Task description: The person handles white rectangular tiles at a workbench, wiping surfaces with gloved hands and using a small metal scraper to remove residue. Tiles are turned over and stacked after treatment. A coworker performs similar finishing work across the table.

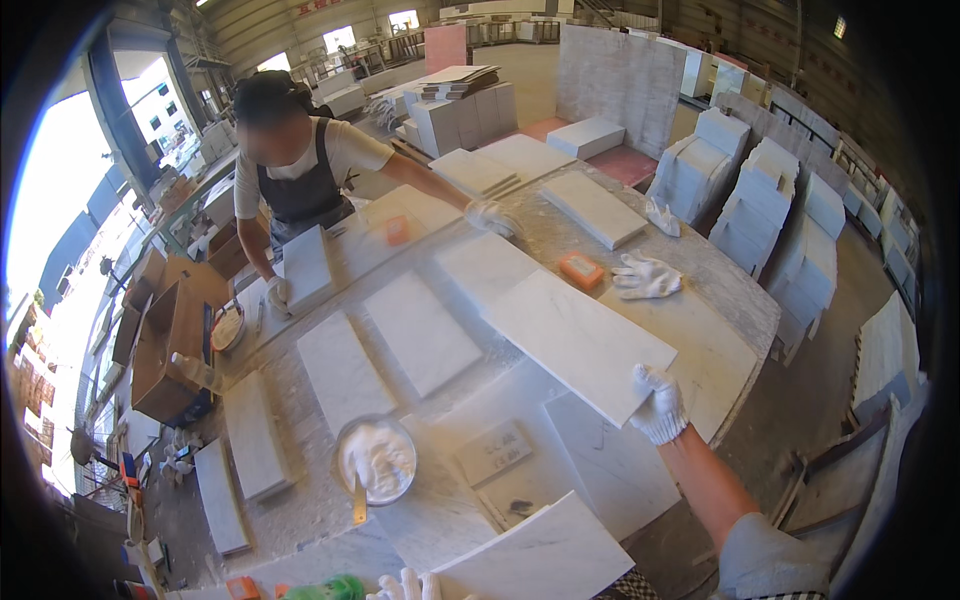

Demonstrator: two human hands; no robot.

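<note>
My right hand (658, 405), in a white knitted glove, grips the near right corner of a white marble slab (580, 335) with grey veins. The slab's far end lies beside another pale slab (487, 265). At the lower edge, only the fingertips of my left hand (404, 586) show, white-gloved and stretched out, close to a tilted white slab (540, 555) and a green object (335, 588). A round bowl (378, 458) of white paste or powder stands between several thin slabs, with a yellowish scraper (360, 500) at its rim.
Across the table a co-worker (300, 165) in a dark apron rests gloved hands on slabs. An orange block (581, 269) and an empty white glove (646, 276) lie near my slab. At left stands a cardboard box (175, 340); stacked stone pieces (760, 200) stand at right.
</note>
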